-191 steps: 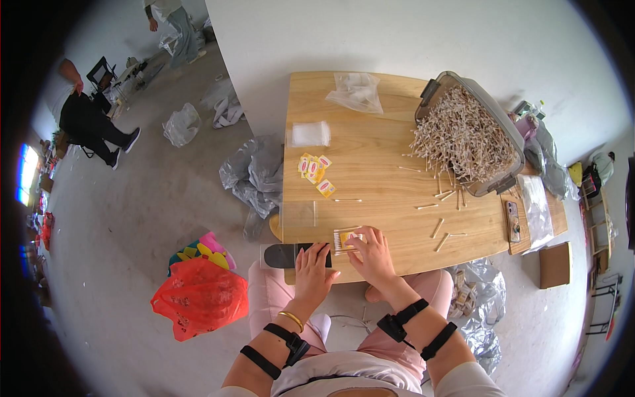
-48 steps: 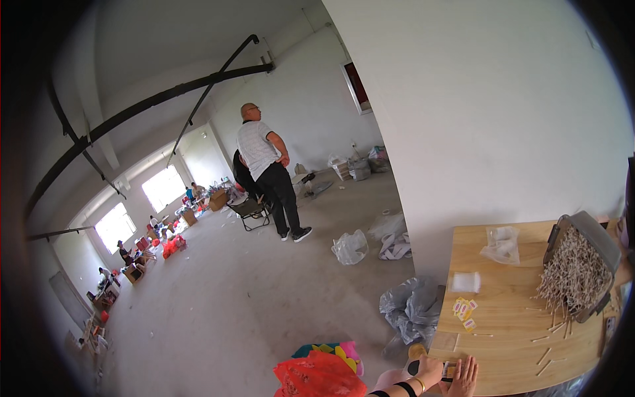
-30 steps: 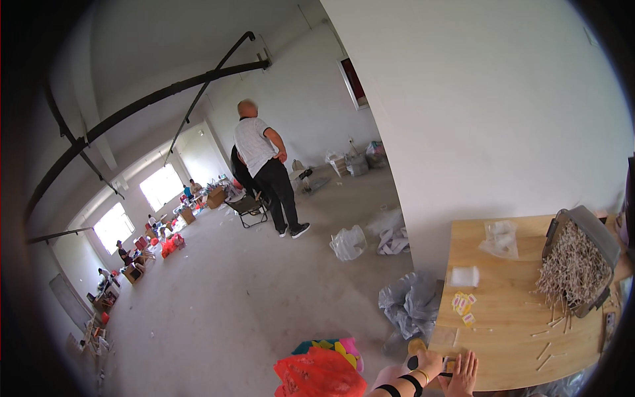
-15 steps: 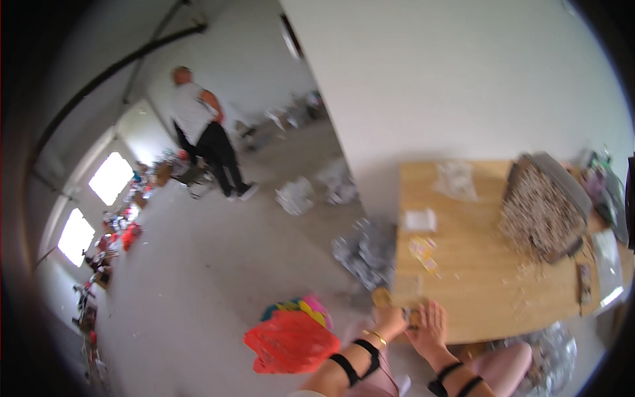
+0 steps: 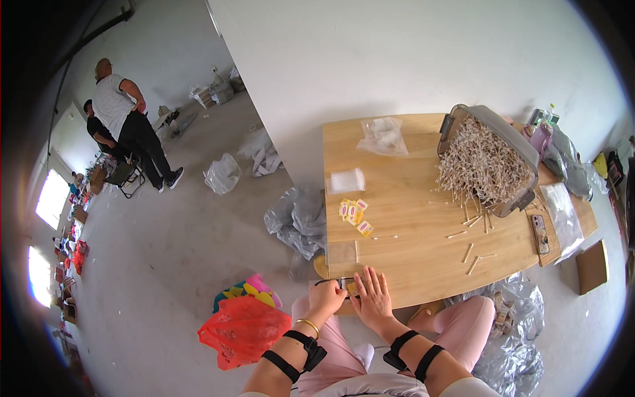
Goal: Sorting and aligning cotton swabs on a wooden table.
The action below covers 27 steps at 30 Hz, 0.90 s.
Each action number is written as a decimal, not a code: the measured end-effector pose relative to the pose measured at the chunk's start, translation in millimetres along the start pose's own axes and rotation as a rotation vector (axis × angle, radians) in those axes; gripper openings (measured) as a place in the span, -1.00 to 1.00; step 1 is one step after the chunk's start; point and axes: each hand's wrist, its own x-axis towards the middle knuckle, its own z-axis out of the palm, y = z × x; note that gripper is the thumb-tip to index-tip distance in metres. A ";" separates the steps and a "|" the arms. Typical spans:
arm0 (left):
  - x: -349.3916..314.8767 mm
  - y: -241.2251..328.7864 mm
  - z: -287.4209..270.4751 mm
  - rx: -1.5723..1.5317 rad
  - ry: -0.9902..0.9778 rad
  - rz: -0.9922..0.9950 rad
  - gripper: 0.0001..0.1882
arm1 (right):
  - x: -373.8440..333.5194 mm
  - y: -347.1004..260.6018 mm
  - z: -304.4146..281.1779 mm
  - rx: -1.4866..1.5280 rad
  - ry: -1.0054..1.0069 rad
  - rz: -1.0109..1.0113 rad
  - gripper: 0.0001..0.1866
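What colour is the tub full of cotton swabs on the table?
Grey: the tub has darker handles and shows best in the head view.

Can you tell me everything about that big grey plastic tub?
The big grey plastic tub looks boxy, with dark handle-like clips at two ends. It lies tipped on the pale wooden table, toward the back right, its open mouth facing left and toward the person. Thin, white-tipped cotton swabs fill it and spill over its rim onto the table. Its underside is hidden.
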 end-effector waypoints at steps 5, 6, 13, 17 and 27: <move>-2.4 0.0 -0.6 -0.007 0.008 -0.008 -0.76 | -2.0 -0.9 -0.9 0.006 0.012 0.005 -0.27; -3.1 0.7 -1.4 -0.004 0.036 0.005 -0.75 | -1.5 -1.1 -1.4 0.016 0.012 0.012 -0.28; -1.1 4.6 -3.4 0.015 0.061 0.005 -0.74 | -0.4 -0.1 -1.3 0.016 0.005 0.039 -0.31; -0.8 3.9 -2.7 0.108 0.070 0.018 -0.74 | -0.7 -1.6 0.2 0.019 0.014 0.027 -0.31; 1.7 -2.4 5.7 0.198 0.214 0.200 -0.79 | -1.7 -1.0 -1.4 -0.033 -0.020 -0.012 -0.24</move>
